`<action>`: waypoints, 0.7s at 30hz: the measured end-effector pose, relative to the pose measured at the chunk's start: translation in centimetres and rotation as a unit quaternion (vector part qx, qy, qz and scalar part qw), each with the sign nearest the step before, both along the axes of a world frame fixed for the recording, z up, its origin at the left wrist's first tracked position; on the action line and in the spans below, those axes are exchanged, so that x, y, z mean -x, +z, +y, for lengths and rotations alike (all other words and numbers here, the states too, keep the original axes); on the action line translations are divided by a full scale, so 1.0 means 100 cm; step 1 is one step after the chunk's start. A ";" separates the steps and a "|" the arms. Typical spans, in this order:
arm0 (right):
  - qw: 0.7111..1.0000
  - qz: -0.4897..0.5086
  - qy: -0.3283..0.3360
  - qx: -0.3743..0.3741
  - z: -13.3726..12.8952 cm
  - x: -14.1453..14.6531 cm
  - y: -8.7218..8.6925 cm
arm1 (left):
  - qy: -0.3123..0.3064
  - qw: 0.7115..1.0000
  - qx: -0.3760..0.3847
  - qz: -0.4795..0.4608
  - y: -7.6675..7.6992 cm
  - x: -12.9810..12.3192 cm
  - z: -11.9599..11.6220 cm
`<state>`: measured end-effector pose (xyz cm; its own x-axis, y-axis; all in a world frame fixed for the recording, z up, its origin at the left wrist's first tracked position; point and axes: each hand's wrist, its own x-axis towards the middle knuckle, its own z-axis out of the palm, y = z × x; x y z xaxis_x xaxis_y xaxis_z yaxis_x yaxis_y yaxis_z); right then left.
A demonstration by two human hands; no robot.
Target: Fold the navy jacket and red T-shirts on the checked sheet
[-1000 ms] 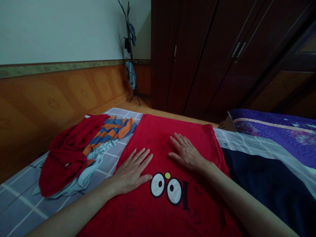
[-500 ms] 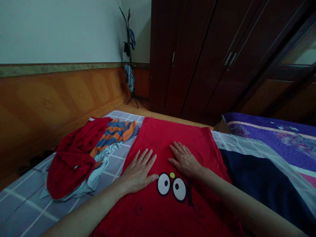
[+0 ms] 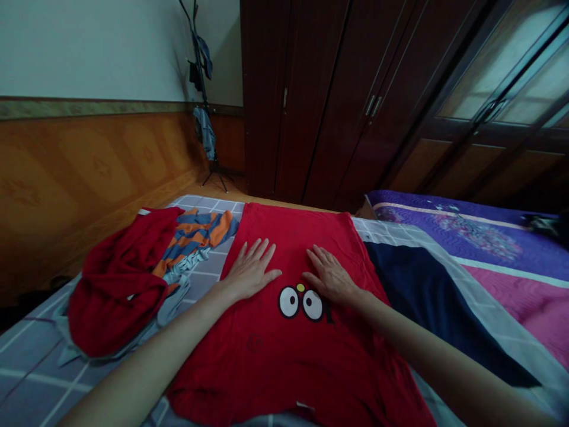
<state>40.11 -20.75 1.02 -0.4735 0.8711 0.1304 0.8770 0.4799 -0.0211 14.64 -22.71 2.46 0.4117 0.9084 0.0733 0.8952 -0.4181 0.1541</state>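
Observation:
A red T-shirt (image 3: 284, 367) lies spread out on the bed, its hem at the far end and its neck label near me. Two round cartoon eyes with a yellow dot are printed on it. My left hand (image 3: 251, 270) rests flat on the left part of the shirt with fingers spread. On the right part, beside the printed eyes, my right hand (image 3: 331, 276) also lies flat, its fingers stretched out. Neither hand grasps the cloth.
A heap of clothes with a red garment (image 3: 120, 279) and an orange-and-grey piece (image 3: 195, 237) lies left on the checked bedsheet (image 3: 40, 379). Dark blue cloth (image 3: 435, 296) is at right. Beyond are a purple-and-pink bed (image 3: 489, 231), a dark wardrobe (image 3: 311, 107) and a coat stand (image 3: 202, 89).
My view has turned to the right, showing more of the other bed and the shirt's near end. Both hands stay flat on the shirt, slightly nearer the printed eyes on the right.

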 end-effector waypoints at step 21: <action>0.995 0.050 0.085 0.034 -0.104 0.045 0.013 | -0.108 0.993 0.045 0.013 -0.005 0.015 -0.085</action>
